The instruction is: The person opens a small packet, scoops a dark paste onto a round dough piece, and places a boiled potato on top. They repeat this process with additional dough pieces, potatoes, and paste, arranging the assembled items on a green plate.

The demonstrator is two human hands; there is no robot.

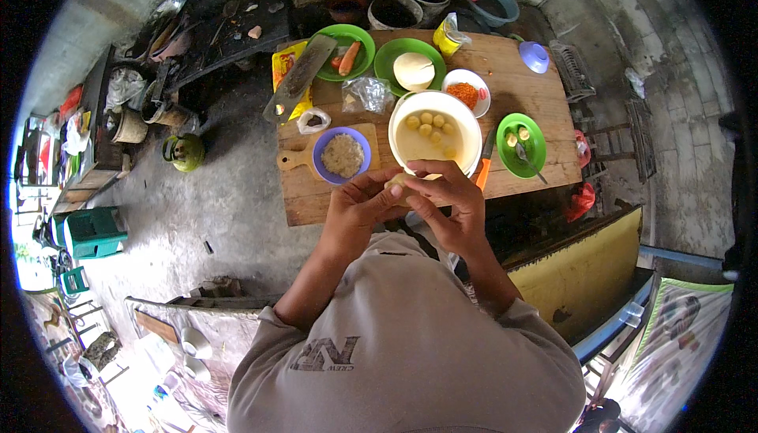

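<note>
With our left hand [347, 216] and right hand [458, 216] we are pinching a small pale lump [398, 182], the fingers of both hands clamping on it near the front rim of a white tub [396, 127], where yellowish balls [426, 119] are sitting in cloudy liquid. On the bench [557, 121], a purple bowl [368, 151] is standing on a wooden board [292, 160] to the left, while an orange-handled knife [483, 172] is lying just right of the tub, beside a green plate [534, 134]
</note>
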